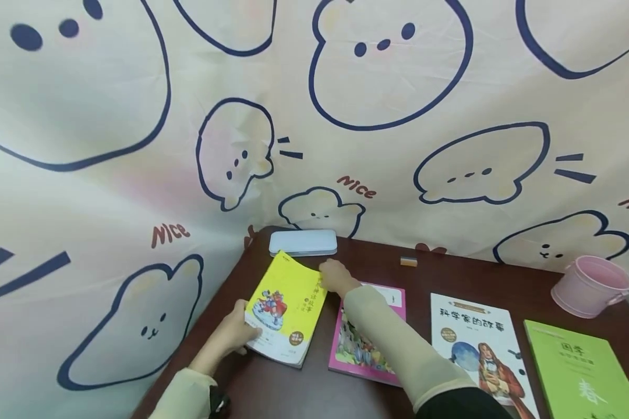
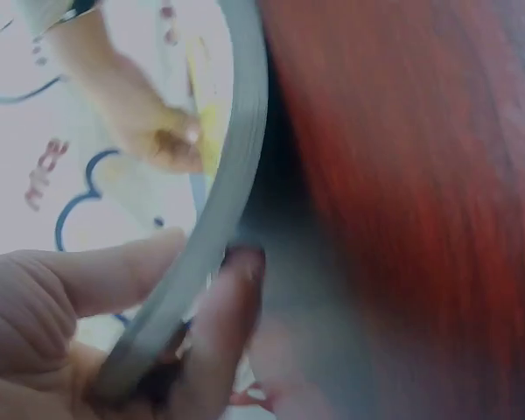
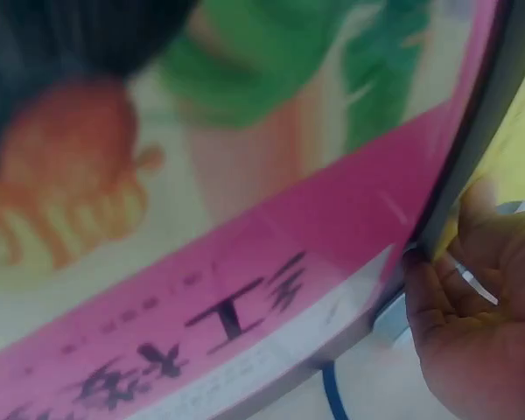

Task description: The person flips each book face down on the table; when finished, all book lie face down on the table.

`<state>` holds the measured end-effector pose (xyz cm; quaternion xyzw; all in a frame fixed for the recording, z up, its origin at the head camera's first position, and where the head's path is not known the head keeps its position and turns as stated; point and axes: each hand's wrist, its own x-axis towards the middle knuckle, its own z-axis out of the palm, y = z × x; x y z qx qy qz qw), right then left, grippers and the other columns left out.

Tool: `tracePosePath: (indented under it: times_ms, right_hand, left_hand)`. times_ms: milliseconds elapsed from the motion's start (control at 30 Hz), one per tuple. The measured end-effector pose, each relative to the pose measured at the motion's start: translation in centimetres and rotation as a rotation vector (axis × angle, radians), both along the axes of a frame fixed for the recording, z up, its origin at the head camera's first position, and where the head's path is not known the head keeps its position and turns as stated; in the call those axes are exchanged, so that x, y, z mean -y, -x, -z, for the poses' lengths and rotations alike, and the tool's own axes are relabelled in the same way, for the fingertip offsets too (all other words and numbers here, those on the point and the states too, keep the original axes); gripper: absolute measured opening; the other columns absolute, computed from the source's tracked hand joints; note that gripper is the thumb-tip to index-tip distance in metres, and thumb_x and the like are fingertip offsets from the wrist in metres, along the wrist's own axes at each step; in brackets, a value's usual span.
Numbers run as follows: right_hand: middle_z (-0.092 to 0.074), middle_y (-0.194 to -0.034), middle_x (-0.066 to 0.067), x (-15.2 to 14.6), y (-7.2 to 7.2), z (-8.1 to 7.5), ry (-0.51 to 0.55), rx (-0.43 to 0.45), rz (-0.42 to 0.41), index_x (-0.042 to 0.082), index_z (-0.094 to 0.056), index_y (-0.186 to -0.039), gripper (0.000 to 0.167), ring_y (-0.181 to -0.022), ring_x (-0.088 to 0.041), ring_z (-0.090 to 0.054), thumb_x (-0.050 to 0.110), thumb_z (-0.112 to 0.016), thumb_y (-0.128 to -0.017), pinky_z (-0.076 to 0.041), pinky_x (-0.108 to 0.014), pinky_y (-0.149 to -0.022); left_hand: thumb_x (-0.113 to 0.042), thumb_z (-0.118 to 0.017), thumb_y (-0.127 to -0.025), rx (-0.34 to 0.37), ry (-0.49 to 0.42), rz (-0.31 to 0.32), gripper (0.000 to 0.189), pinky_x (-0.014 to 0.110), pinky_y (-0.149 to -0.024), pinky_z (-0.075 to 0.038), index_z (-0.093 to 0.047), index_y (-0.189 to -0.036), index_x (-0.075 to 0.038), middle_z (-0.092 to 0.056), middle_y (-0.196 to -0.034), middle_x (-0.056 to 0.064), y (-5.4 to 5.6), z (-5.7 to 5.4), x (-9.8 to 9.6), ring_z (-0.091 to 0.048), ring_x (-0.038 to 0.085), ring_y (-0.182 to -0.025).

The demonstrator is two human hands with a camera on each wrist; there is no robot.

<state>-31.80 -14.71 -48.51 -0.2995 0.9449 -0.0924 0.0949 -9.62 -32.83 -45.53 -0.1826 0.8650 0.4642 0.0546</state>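
Both hands hold a yellow book [image 1: 285,302] with an illustrated cover, tilted above the left part of the dark table. My left hand [image 1: 236,330] grips its lower left side; the left wrist view shows thumb and fingers on either face of the thick page edge [image 2: 236,149]. At the upper right corner, my right hand [image 1: 338,276] pinches the book, its fingers partly hidden in the head view. Under the right forearm lies a pink-bordered book [image 1: 346,349], partly covered by the sleeve. Its cover fills much of the right wrist view, beside my right hand [image 3: 490,324].
A white book [image 1: 453,334] and a green book [image 1: 582,372] lie to the right. Behind them stands a pink bucket [image 1: 589,291]. A pale flat case [image 1: 304,241] and a small eraser-like block [image 1: 409,262] are near the back edge, against the patterned curtain [image 1: 377,157].
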Motion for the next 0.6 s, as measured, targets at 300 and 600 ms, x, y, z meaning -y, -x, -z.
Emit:
tracePosePath:
  times_ms: [300, 600]
  right_hand:
    - [-0.055, -0.096, -0.010, -0.2, 0.9, 1.2, 0.010, 0.156, 0.099, 0.004, -0.062, -0.102, 0.024, -0.076, -0.023, -0.050, 0.016, -0.066, -0.082, -0.045, -0.035, -0.064]
    - [-0.057, -0.107, -0.010, 1.8, -0.1, 0.0, 0.050, -0.095, 0.064, 0.009, -0.059, -0.114, 0.044, -0.092, -0.025, -0.055, 0.037, -0.071, -0.082, -0.049, -0.041, -0.074]
  left_hand:
    - [0.000, -0.062, -0.086, -0.027, -0.340, 0.073, 0.066, 0.045, -0.067, -0.056, -0.029, -0.142, -0.011, -0.057, -0.097, 0.019, -1.0, -0.5, 1.3, -0.064, 0.026, -0.076]
    - [0.003, -0.064, -0.085, -0.216, -0.120, 0.017, 0.063, 0.038, -0.071, -0.056, -0.042, -0.141, -0.015, -0.060, -0.110, 0.013, -1.1, -3.0, 1.1, -0.062, 0.024, -0.081]
